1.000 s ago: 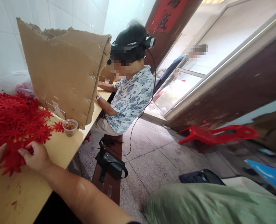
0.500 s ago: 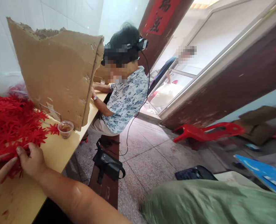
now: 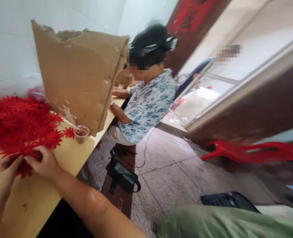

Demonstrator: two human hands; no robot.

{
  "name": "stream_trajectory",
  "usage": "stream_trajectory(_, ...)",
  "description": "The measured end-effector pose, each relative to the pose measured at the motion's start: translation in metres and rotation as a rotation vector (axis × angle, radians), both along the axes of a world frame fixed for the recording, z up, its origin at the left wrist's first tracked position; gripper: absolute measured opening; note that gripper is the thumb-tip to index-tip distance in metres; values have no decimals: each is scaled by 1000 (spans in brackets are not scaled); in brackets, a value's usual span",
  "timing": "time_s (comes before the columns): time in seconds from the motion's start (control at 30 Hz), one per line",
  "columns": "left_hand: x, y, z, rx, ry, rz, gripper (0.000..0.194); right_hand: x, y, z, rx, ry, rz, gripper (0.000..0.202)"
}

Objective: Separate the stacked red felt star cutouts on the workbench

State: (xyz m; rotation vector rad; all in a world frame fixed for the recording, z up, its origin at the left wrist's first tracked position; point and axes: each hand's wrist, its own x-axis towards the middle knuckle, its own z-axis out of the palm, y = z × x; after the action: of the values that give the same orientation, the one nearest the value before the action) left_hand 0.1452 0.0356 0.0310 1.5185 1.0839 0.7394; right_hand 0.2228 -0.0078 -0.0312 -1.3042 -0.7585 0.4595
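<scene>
A red flower-shaped fabric piece (image 3: 24, 171) is pinched between both hands over the near part of the table. My left hand (image 3: 5, 172) grips its left side with thumb and fingers closed. On its right side, my right hand (image 3: 45, 162) has thumb and fingers pressed together. Just beyond the hands lies a heap of red flower-shaped pieces (image 3: 17, 122) with pointed petals. One separate red flower piece (image 3: 68, 132) touches or lies close beside a small clear plastic cup (image 3: 81, 135) with brownish contents.
A torn cardboard panel (image 3: 79, 72) stands upright across the pale yellow table (image 3: 37, 205). Behind it sits another person (image 3: 148, 102) with a headband device. A black bag (image 3: 123, 175) rests on a dark bench (image 3: 119, 205). A red plastic stool (image 3: 255, 150) lies at right.
The view has swung left, so the scene sits further right. Both hands stay together on the red flower piece, with their fingers slightly shifted.
</scene>
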Motion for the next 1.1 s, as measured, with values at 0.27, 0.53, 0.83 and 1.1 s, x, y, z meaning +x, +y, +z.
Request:
stream_trajectory(0.27, -13, 1, -36, -65, -262, 85, 27, -1, -14, -6, -47, -46, 7, 20)
stream_trajectory(0.53, -34, 15, -44, -310, -416, 283, 14, 2, -18, -21, -54, 72, -110, 24)
stream_trajectory(0.83, -24, 14, -62, 34, -251, 134, 8, 15, -14, -9, -115, -318, -250, 37)
stream_trajectory(1.1, -27, 13, -69, 127, -142, 104, 16, -17, -1, 9, -153, -137, 170, 43)
